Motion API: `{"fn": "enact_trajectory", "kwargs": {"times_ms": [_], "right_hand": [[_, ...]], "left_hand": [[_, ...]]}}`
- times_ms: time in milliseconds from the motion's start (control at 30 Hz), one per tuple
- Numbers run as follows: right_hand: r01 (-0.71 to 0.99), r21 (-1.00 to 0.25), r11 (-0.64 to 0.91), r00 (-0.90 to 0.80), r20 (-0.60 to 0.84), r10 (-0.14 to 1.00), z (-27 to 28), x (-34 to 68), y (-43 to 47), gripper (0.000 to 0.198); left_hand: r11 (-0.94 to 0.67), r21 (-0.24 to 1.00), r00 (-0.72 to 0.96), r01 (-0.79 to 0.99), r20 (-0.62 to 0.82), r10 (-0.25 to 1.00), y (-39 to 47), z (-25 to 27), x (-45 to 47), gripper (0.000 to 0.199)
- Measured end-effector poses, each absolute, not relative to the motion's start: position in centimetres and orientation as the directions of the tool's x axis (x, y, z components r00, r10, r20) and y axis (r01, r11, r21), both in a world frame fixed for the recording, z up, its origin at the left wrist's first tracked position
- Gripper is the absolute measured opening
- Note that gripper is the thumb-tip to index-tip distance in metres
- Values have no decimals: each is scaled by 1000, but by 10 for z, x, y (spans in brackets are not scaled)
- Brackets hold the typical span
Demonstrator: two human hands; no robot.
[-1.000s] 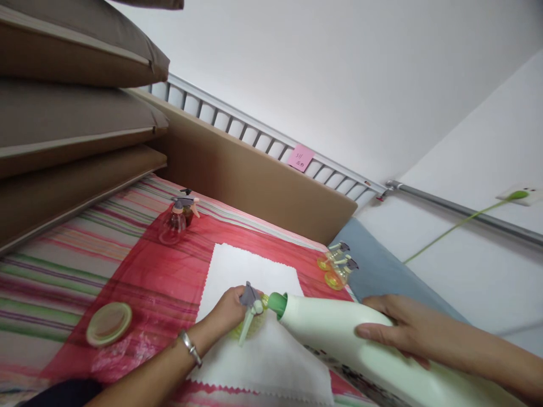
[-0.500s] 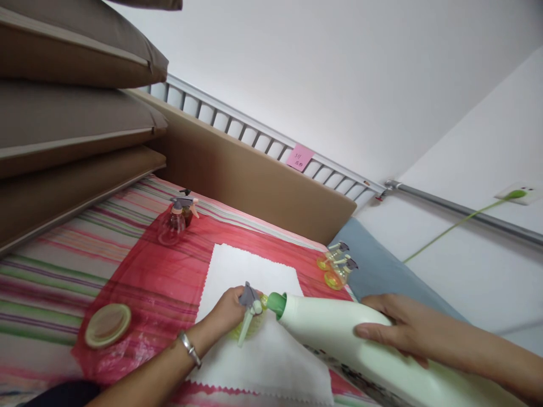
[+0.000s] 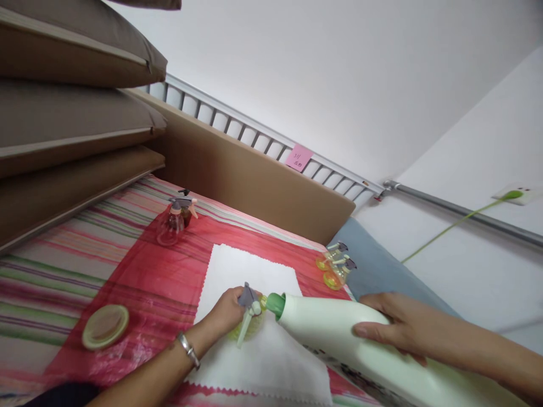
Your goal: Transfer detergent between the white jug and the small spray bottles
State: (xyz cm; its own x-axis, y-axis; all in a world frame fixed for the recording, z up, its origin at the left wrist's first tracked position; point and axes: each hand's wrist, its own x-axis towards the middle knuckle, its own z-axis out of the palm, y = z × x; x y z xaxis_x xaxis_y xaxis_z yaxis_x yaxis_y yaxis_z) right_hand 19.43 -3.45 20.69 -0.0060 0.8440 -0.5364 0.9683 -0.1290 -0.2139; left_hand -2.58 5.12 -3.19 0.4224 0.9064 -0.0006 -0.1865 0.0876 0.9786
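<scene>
Spray bottle (image 3: 255, 325) is gripped in my left hand (image 3: 230, 308), between the white cloth's (image 3: 254, 263) side edges; my right hand (image 3: 401, 322) clasps the large bottle (image 3: 324, 316), its green mouth (image 3: 275, 306) close by. Likely pouring; next calls for a steady tilt.

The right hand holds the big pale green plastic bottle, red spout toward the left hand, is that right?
Not quite: the head view shows a green spout, toward the left hand; the right hand holds the big pale green plastic bottle.
</scene>
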Motion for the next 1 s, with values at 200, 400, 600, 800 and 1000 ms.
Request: {"fn": "enact_trajectory", "kwargs": {"times_ms": [200,400,600,800,1000], "right_hand": [[965,-214,-150,10,-541,841,206,195,-35,41],[961,-232,-148,4,-525,851,208,190,-39,38],[964,-227,-135,-2,-518,855,209,187,-39,37],[963,-236,-127,-17,-526,850,210,188,-39,40],[964,-230,-132,-8,-523,852,210,187,-39,38]], "left_hand": [[92,976,435,-198,4,901,52,-36,-25,35],[81,977,436,-198,14,900,52,-35,-25,32],[78,979,427,-190,10,904,50,-32,-26,32],[69,980,426,-186,17,905,50,-32,-26,31],[63,979,439,-192,28,898,51,-33,-26,31]]}}
